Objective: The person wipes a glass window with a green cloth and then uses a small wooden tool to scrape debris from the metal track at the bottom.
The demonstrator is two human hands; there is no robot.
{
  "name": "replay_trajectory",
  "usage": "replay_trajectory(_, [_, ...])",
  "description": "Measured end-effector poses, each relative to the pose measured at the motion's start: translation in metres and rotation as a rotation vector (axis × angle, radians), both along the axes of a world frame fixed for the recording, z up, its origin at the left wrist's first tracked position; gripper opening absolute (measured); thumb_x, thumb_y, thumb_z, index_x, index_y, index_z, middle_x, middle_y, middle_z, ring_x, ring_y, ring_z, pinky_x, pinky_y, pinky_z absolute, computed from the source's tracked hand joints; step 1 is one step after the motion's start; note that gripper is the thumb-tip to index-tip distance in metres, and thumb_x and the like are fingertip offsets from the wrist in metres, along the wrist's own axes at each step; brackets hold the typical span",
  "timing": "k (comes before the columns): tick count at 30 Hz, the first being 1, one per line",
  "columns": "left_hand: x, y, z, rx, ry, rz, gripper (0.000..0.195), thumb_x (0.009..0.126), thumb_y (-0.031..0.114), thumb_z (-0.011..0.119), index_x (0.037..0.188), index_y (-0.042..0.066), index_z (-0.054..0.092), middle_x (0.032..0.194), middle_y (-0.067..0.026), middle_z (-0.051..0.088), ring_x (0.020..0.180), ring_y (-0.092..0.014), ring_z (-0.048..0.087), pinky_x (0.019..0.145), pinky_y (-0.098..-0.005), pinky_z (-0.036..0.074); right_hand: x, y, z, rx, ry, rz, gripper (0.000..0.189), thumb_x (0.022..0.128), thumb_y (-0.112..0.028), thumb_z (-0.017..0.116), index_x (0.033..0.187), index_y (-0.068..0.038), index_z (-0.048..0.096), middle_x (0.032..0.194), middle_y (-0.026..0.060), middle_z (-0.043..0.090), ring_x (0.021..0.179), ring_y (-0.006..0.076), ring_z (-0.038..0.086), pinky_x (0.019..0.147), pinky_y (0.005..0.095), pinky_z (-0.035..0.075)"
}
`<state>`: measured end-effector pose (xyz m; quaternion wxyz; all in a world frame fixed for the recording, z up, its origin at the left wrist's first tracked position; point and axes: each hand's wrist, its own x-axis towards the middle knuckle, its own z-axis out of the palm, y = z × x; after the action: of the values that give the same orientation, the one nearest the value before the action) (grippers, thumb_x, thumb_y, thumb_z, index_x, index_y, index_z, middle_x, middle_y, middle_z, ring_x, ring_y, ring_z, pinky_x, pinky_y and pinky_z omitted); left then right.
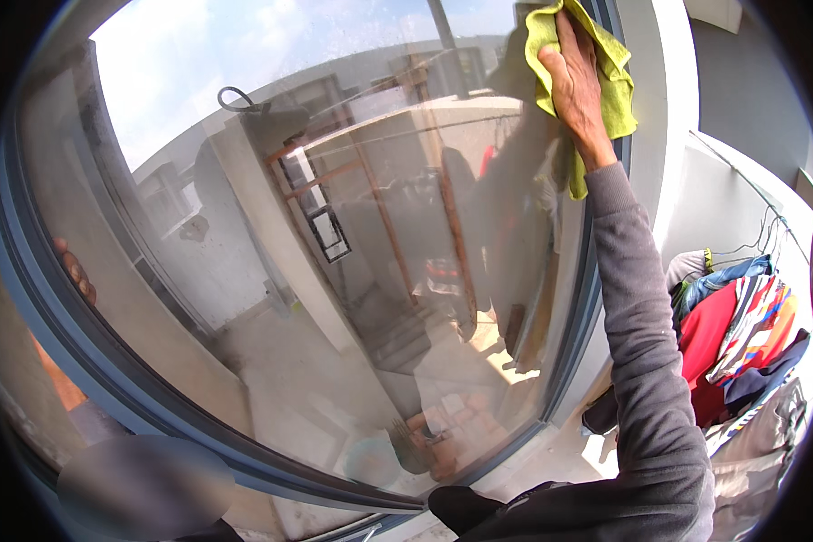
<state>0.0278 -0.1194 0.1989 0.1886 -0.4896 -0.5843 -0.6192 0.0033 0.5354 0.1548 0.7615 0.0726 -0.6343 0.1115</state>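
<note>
My right hand point(572, 88) presses a yellow-green cloth point(620, 115) flat against the top right of a large glass pane point(406, 223), close to its frame. Its fingers are spread over the cloth, and the arm in a grey sleeve reaches up from the lower right. At the far left, the curled fingers of what appears to be my left hand point(78, 276) show at the inner edge of the blue-grey window frame point(108, 400). The rest of that hand is hidden by the frame.
Clothes point(725, 339) hang on wire hangers at the right, below a thin line point(738, 173). A grey wall point(752, 88) rises behind. A blurred patch point(146, 486) covers part of the lower left. Reflections of a building and sky fill the glass.
</note>
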Motion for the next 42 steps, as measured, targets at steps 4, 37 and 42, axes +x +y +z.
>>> replay_trajectory(4, [-0.005, -0.002, -0.003, 0.023, 0.018, 0.001, 0.039, 0.100, 0.017, 0.052, 0.129, -0.008, 0.050, 0.103, -0.0144, 0.059, 0.087, -0.018, 0.064, 0.071, -0.0209, 0.057, 0.014, -0.002, -0.107, -0.228, -0.204, 0.101, 0.071, 0.092, -0.037, 0.046, 0.150, 0.001, 0.032, 0.146, 0.0242, 0.043, 0.134, 0.0390, 0.043, 0.110, 0.0405, 0.034])
replay_trajectory(37, [-0.014, -0.016, -0.028, 0.088, -0.045, 0.228, 0.040, 0.099, 0.033, 0.052, 0.120, -0.001, 0.054, 0.090, -0.0082, 0.062, 0.076, -0.016, 0.063, 0.068, -0.0287, 0.050, 0.018, -0.011, -0.244, -0.348, -0.340, 0.110, 0.066, 0.101, -0.043, 0.037, 0.146, 0.004, 0.035, 0.149, 0.0254, 0.039, 0.137, 0.0382, 0.040, 0.110, 0.0368, 0.034])
replay_trajectory(42, [-0.019, -0.012, -0.036, 0.104, -0.053, 0.215, 0.039, 0.100, 0.035, 0.049, 0.117, 0.000, 0.056, 0.090, -0.0079, 0.063, 0.077, -0.017, 0.062, 0.070, -0.0316, 0.050, 0.023, -0.020, -0.422, -0.586, -0.474, 0.043, 0.069, 0.099, -0.040, 0.034, 0.148, 0.008, 0.027, 0.152, 0.0296, 0.033, 0.140, 0.0420, 0.035, 0.113, 0.0408, 0.031])
